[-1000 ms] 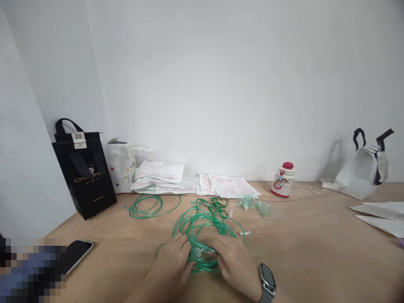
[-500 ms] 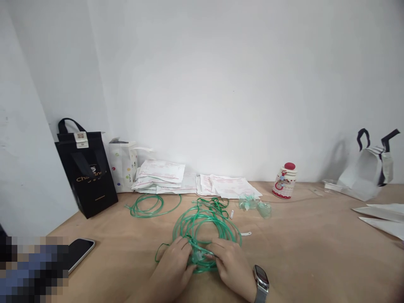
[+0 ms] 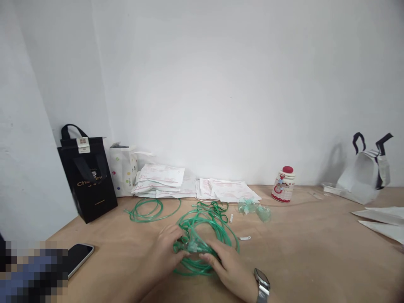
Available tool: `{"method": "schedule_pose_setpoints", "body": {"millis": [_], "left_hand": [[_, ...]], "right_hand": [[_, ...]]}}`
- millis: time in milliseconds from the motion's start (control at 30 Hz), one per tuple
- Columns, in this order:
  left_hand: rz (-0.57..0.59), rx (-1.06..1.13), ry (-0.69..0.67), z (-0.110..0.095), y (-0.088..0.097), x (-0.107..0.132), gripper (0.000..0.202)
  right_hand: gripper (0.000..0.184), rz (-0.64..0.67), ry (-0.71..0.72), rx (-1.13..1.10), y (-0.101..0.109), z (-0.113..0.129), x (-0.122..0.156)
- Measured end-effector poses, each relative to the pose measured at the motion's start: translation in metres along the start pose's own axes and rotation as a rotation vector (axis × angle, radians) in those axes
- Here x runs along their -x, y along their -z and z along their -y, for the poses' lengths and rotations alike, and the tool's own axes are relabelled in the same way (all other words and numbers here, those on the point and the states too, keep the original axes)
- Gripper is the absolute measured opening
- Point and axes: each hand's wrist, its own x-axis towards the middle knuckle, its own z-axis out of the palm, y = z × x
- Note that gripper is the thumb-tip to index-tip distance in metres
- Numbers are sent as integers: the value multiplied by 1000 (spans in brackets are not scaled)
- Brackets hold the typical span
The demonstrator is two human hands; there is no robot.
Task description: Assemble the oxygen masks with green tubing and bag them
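Observation:
A large coil of green plastic tubing (image 3: 224, 235) lies on the table in front of me. Over its near side, a clear greenish plastic piece (image 3: 193, 246) sits between my two hands. My left hand (image 3: 167, 248) is closed at the left end of this piece, with a bunch of green tubing at its fingertips. From the other side, my right hand (image 3: 229, 267) has its thumb and fingers closed around the tubing. The fingers partly hide what they grip. Tangled dark green straps (image 3: 213, 207) lie behind the coil.
A smaller tubing coil (image 3: 147, 210), white packets (image 3: 162, 174) and clear green plastic parts (image 3: 252, 207) lie farther back. White clips (image 3: 244, 238) are right of the coil. A black bag (image 3: 90, 181) and phone (image 3: 80, 256) stand left; a bottle (image 3: 283, 185) and white bag (image 3: 358, 179) right.
My left hand has shifted left and up, and my hands are farther apart. The clear plastic piece between them now shows more. The whole view has tilted slightly.

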Motion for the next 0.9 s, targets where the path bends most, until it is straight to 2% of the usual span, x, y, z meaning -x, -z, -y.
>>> {"method": "schedule_pose_setpoints", "body": {"millis": [67, 167, 267, 400, 533, 633, 800, 900], "left_hand": [[-7, -33, -20, -1, 3, -4, 17], [-36, 72, 92, 2, 4, -7, 22], [-54, 256, 186, 3, 7, -11, 24], [-67, 460, 222, 6, 14, -16, 21], [-69, 634, 275, 10, 15, -17, 17], [-13, 821, 367, 12, 14, -15, 15], [108, 1046, 451, 8, 13, -12, 18], [133, 1112, 421, 3, 12, -10, 19]], "right_hand": [[27, -36, 33, -40, 5, -1, -2], [28, -16, 57, -72, 10, -7, -4], [28, 80, 11, -171, 11, -17, -6], [32, 210, -119, -339, 9, -32, -9], [33, 83, -164, -380, 8, -39, -11], [32, -32, -176, -413, 14, -35, -13], [30, -163, -114, -422, 44, -7, -17], [30, -199, -211, -586, 67, 14, -20]]}}
